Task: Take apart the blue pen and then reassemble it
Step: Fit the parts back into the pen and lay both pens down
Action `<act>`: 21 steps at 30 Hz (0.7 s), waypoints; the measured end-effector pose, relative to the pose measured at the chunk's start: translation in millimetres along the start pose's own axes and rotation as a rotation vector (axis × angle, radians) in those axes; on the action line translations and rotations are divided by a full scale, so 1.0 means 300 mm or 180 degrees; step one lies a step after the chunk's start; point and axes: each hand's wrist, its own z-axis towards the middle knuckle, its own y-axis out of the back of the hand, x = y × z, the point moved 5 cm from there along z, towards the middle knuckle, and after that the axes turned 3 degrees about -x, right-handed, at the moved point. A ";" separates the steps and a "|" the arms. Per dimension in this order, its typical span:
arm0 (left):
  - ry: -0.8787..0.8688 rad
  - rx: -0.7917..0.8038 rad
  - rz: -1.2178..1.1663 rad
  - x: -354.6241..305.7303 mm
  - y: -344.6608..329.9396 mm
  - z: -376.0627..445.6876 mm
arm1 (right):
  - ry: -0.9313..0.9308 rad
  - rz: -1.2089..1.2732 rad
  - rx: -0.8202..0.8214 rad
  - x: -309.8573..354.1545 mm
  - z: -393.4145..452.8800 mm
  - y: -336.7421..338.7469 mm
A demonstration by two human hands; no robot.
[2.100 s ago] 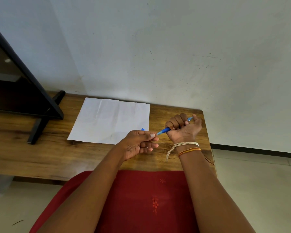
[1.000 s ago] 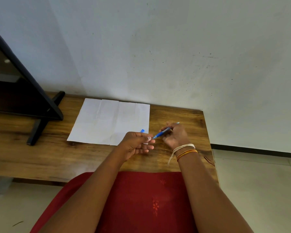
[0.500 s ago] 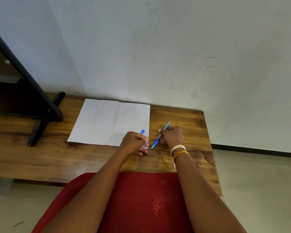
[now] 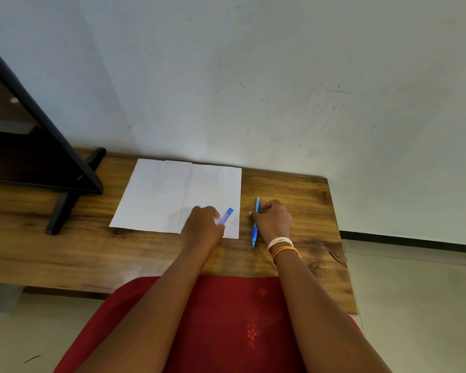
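Right hand [image 4: 273, 222] is resting on the wooden table [image 4: 65, 254], just right of the white paper [image 4: 172, 195], with its fingers curled over the blue pen body [image 4: 255, 224]. The pen lies flat there, tip pointing back toward the person. Can't really tell if it's still a proper grip or just fingers resting on it. Left hand [image 4: 203, 227] sits on the paper's near right corner, pinching the pen cap [image 4: 226, 215], which looks like it's touching the sheet.

So I'd say the disassembly step is in hand: cap is off and both bits are being laid down, cap on the paper, body beside it. Next move probably calls for letting go of both, then unscrewing the barrel to get the refill out, which needs two hands.

Off past the paper's left edge there's a black stand [image 4: 65, 189].
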 end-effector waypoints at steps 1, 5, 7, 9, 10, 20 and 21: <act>0.0011 0.0076 0.0136 0.008 -0.004 -0.001 | 0.0058 -0.0041 0.0011 0.007 -0.002 -0.004; 0.0137 0.0168 0.0057 0.012 -0.025 0.001 | 0.0170 -0.0081 0.0133 0.014 -0.006 -0.029; 0.0187 0.0149 -0.0083 0.006 -0.033 0.002 | 0.0197 -0.0096 0.0152 0.014 -0.011 -0.038; 0.0186 0.0145 -0.0084 0.002 -0.037 0.003 | 0.0226 -0.0136 0.0148 0.014 -0.011 -0.044; 0.0183 0.0144 -0.0085 0.001 -0.038 0.005 | 0.0229 -0.0160 0.0145 0.015 -0.010 -0.043; 0.0034 -0.0038 -0.0145 -0.011 -0.040 -0.010 | 0.0159 -0.0027 0.0245 0.006 -0.009 -0.039; 0.0025 -0.0053 -0.0152 -0.013 -0.036 -0.017 | 0.0131 0.0034 0.0279 0.009 -0.016 -0.035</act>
